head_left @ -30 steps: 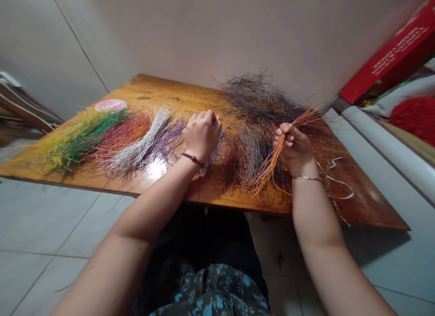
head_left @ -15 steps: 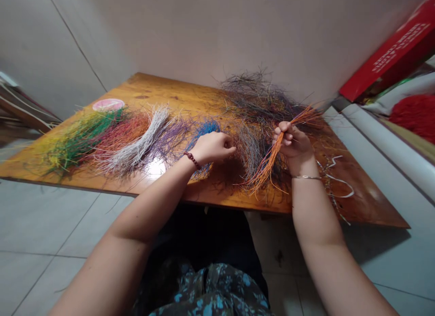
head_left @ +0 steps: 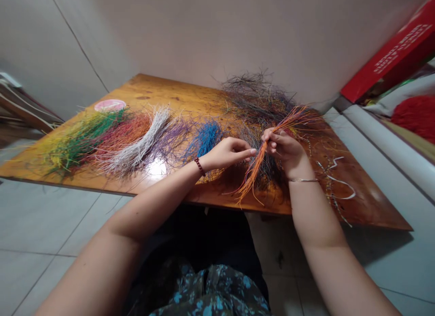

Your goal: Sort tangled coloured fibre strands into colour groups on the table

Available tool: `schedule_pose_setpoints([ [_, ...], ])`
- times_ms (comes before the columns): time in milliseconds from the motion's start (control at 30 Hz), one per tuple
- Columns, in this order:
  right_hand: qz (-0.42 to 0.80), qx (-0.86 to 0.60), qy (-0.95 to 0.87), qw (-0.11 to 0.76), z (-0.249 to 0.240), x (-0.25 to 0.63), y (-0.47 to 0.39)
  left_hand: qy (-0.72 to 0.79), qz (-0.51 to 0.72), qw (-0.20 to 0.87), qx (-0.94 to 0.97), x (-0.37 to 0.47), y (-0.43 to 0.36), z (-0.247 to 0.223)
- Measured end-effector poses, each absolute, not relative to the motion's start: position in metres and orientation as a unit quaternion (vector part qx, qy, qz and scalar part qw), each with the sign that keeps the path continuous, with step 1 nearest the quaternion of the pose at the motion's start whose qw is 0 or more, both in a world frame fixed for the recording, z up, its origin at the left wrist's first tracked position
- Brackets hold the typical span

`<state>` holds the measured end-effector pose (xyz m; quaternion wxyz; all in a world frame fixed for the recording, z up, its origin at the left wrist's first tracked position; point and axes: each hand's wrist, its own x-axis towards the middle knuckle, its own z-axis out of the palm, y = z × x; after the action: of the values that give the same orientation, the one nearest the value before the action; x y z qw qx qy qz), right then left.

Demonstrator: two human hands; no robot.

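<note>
One person's right hand (head_left: 284, 147), with a metal bangle (head_left: 303, 180) at the wrist, held a bundle of orange strands (head_left: 255, 176) above the near part of a wooden worktop (head_left: 370, 209). Its fingers were closed around the bundle's middle; one end fanned up and away to the right, while the other hung down toward the near edge, with a few purple strands mixed in.

Just left of the hanging end was the left hand (head_left: 226, 154), wearing a dark red beaded bracelet (head_left: 200, 166). Its thumb pointed at the bundle and its fingers curled narrowly; whether they pinched a strand could not be told.

Left of the hands, more strands lay in a row by colour: blue (head_left: 208, 137), purple (head_left: 173, 137), a thick white bunch (head_left: 144, 144), then orange-red, green and yellow. A pink disc (head_left: 110, 105) sat behind the green. Behind the right hand spread a dark tangle (head_left: 260, 96); to its right lay a white ribbon (head_left: 345, 182).
</note>
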<state>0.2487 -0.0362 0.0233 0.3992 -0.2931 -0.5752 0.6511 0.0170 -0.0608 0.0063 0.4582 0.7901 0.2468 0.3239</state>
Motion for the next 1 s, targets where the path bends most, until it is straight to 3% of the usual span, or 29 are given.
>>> schedule_pose_setpoints([
  [700,0.661,-0.324,-0.580,0.348,0.0210,0.2402,-0.0342,0.220,0.361,0.571,0.704,0.0237,-0.0540,-0.0017],
  [1000,0.656,-0.321,-0.580,0.360,0.0195,0.2454,-0.0331,0.205,0.346,0.571,0.716,0.0222,-0.0551,0.0033],
])
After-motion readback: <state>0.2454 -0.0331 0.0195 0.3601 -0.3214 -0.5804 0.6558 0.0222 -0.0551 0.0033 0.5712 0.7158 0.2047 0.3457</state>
